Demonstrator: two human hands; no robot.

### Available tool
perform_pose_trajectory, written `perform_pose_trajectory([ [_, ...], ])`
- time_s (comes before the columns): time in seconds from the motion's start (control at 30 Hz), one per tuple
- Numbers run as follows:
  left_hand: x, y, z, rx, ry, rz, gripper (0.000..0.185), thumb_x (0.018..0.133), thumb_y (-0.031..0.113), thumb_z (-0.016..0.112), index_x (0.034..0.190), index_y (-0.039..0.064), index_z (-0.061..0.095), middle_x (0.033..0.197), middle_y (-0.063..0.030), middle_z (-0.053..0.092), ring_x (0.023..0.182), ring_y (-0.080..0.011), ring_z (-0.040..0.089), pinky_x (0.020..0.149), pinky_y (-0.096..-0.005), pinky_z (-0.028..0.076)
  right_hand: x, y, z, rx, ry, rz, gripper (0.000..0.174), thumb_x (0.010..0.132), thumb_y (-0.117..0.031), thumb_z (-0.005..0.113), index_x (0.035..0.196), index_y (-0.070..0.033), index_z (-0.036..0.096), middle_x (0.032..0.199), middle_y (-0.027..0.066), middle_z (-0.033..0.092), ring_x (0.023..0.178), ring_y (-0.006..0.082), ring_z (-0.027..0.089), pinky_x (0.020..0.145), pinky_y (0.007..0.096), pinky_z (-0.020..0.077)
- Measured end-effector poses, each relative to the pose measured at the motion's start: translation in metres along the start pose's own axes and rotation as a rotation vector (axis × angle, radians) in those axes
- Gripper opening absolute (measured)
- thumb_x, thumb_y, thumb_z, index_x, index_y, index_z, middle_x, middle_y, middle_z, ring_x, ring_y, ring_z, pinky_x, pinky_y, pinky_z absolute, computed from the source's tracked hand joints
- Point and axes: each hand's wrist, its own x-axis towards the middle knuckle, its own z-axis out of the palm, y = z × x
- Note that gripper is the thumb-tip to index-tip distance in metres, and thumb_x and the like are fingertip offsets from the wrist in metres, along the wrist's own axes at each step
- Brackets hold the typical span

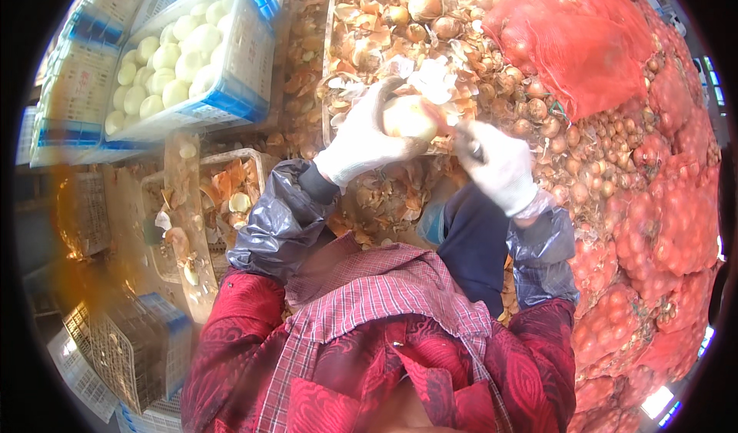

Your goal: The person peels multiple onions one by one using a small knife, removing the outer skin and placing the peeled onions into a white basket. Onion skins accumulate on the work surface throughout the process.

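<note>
My left hand, in a white knit glove with dark fingertips, is wrapped around a large onion. Pale flesh shows on most of that onion, and loose papery skin lies just beyond it. Close to its right side, my right hand is curled in a similar glove. A small dark hand tool shows in that fist, too blurred to name exactly. Below both hands is a shallow crate heaped with onion skins and several unpeeled onions.
At upper left, a blue-and-white plastic crate holds peeled onions. A wooden plank crosses a lower basket with skins. Loose onions and red mesh sacks crowd the right. Empty-looking crates stand at lower left.
</note>
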Motion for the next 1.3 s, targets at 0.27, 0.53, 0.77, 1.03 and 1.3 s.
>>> perform_pose_trajectory([
  [0.27, -0.001, -0.018, -0.009, 0.512, 0.054, 0.124, 0.097, 0.064, 0.031, 0.082, 0.143, -0.003, 0.039, 0.133, -0.0199, 0.055, 0.122, -0.0279, 0.056, 0.099, -0.0370, 0.047, -0.032, 0.000, 0.010, -0.202, -0.171, -0.044, 0.027, 0.082, -0.024, 0.070, 0.105, -0.014, 0.060, 0.079, 0.0074, 0.061, 0.060, 0.0278, 0.064, 0.052, 0.0395, 0.0489],
  [0.53, -0.003, -0.003, 0.005, 0.652, 0.043, -0.009, 0.095, 0.066, 0.037, 0.080, 0.143, -0.003, 0.040, 0.134, -0.0232, 0.054, 0.124, -0.0325, 0.055, 0.103, -0.0383, 0.044, -0.028, 0.017, 0.047, -0.219, -0.159, 0.121, 0.026, 0.086, -0.025, 0.068, 0.107, -0.012, 0.059, 0.074, 0.0080, 0.061, 0.056, 0.0250, 0.063, 0.050, 0.0395, 0.0473],
  [0.77, 0.001, -0.019, -0.005, 0.208, -0.045, -0.021, 0.092, 0.069, 0.029, 0.082, 0.146, 0.000, 0.040, 0.135, -0.0144, 0.051, 0.122, -0.0213, 0.053, 0.101, -0.0336, 0.044, -0.009, 0.006, 0.047, 1.235, -0.556, 0.890, 0.024, 0.094, -0.025, 0.065, 0.109, -0.007, 0.060, 0.066, -0.0034, 0.052, 0.046, 0.0061, 0.041, 0.042, 0.0224, 0.0329],
  [1.03, -0.004, 0.003, 0.000, -0.141, -0.046, -0.191, 0.073, 0.079, 0.026, 0.077, 0.139, -0.002, 0.046, 0.125, -0.0099, 0.056, 0.110, -0.0171, 0.058, 0.093, -0.0309, 0.048, -0.030, -0.004, 0.030, 0.790, -0.229, 0.796, 0.027, 0.093, -0.028, 0.066, 0.105, -0.004, 0.065, 0.073, 0.0075, 0.067, 0.060, 0.0148, 0.065, 0.055, 0.0268, 0.0488],
  [1.3, -0.006, 0.004, -0.005, -0.402, -0.085, -0.233, 0.061, 0.087, 0.030, 0.070, 0.135, -0.002, 0.050, 0.120, -0.0085, 0.061, 0.102, -0.0154, 0.061, 0.084, -0.0288, 0.053, -0.046, -0.027, 0.042, 0.149, 0.013, 0.399, 0.021, 0.086, -0.026, 0.072, 0.095, -0.009, 0.064, 0.080, 0.0107, 0.069, 0.071, 0.0293, 0.070, 0.060, 0.0376, 0.0544],
])
